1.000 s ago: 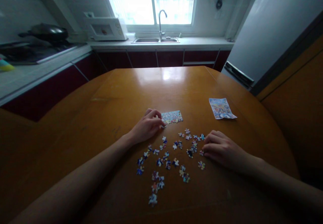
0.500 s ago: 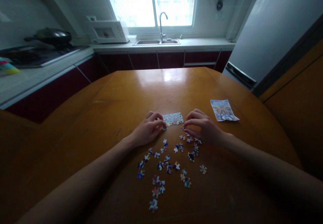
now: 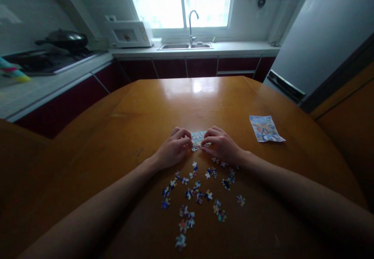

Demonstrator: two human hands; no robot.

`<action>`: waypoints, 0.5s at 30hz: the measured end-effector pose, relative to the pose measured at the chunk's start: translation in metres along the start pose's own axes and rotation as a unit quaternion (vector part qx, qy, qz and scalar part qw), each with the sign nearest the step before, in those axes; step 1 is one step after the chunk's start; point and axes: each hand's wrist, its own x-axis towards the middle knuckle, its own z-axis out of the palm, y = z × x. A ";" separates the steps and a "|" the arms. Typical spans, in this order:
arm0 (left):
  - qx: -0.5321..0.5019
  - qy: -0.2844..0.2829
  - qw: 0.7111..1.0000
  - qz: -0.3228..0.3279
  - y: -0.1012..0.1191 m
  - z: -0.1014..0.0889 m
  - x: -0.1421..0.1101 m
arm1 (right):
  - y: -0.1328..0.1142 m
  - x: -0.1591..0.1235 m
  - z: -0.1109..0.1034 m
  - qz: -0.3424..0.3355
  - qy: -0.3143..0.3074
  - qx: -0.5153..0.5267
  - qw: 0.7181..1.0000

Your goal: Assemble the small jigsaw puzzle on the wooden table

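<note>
A partly assembled jigsaw puzzle lies flat on the table between my hands, its sides partly hidden by my fingers. My left hand is closed at its lower left corner, fingertips against a small puzzle piece at the bottom edge. From the right, my right hand reaches over the puzzle's lower right part. Its thumb and fingers are pinched at the bottom edge on a puzzle piece that they mostly hide. Several loose puzzle pieces are scattered on the near side of both hands.
The wooden table has rounded ends. A creased printed sheet lies to the right. Beyond stand a counter with a sink, a microwave, and a pan on the stove. A fridge stands at the right.
My right hand has moved left to the puzzle's lower edge, bringing a puzzle piece along. My left hand stays at the lower left corner. The whole view has shifted slightly.
</note>
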 end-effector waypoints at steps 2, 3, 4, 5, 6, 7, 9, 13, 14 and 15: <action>-0.002 0.002 1.000 0.000 0.000 0.000 0.000 | 0.000 -0.002 0.001 0.004 -0.014 -0.016 1.000; -0.003 0.004 1.000 0.000 0.000 0.000 0.000 | 0.000 -0.003 0.002 0.004 -0.019 -0.023 1.000; -0.004 0.006 1.000 0.001 0.000 0.000 0.000 | 0.000 -0.003 0.003 0.004 -0.024 -0.030 0.999; -0.004 0.005 1.000 0.002 0.000 0.000 0.000 | 0.000 -0.003 0.004 0.004 -0.027 -0.037 0.999; -0.004 0.005 1.000 0.003 0.000 0.001 0.000 | 0.000 -0.002 0.005 0.005 -0.030 -0.045 0.999; -0.004 0.004 1.000 0.004 -0.001 0.001 -0.001 | 0.000 -0.001 0.006 0.006 -0.033 -0.052 0.998; -0.004 0.004 1.000 0.006 -0.002 0.002 -0.001 | 0.000 0.001 0.007 0.010 -0.037 -0.070 0.997; -0.009 0.009 1.000 0.014 -0.003 0.002 -0.002 | 0.000 0.004 0.009 0.013 -0.045 -0.098 0.994; -0.010 0.009 1.000 0.015 -0.002 0.002 -0.002 | 0.000 0.004 0.009 0.014 -0.046 -0.102 0.994; -0.011 0.008 1.000 0.016 -0.002 0.002 -0.001 | 0.001 0.005 0.010 0.014 -0.046 -0.104 0.993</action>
